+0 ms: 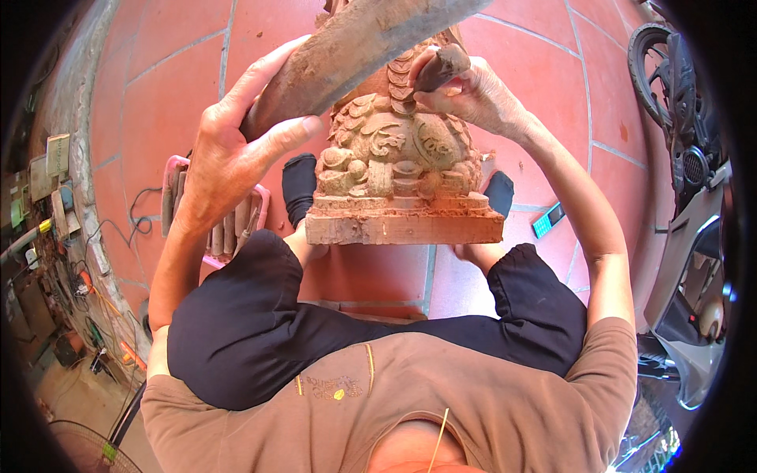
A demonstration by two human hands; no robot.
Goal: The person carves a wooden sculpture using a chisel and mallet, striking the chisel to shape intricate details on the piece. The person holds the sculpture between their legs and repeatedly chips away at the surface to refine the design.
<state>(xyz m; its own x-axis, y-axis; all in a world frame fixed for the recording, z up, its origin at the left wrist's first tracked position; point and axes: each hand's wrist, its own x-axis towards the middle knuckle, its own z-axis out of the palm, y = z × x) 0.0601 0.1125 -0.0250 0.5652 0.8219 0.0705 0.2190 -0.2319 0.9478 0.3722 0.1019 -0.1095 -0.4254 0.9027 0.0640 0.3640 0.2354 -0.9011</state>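
Note:
A carved wooden statue [398, 150] on a square base stands between my feet. It has scale-like rows and rounded relief shapes. My left hand [236, 134] grips one end of a long, flat-sided wooden mallet [355, 55], with the thumb along its lower side. The mallet slants up to the right, across the statue's upper part, and hides much of it. At the statue's upper right, my right hand [481, 94] is closed round what looks like a chisel [440, 68]. Only its dark, blunt handle end shows; the blade is hidden.
Left of the statue, a pink basket [175, 163] holds several tool handles. A turquoise phone [546, 221] lies on the red tiled floor [544, 118] at the right. A motorbike [694, 229] stands at the right edge. Tools, cables and scraps [63, 260] crowd the left side.

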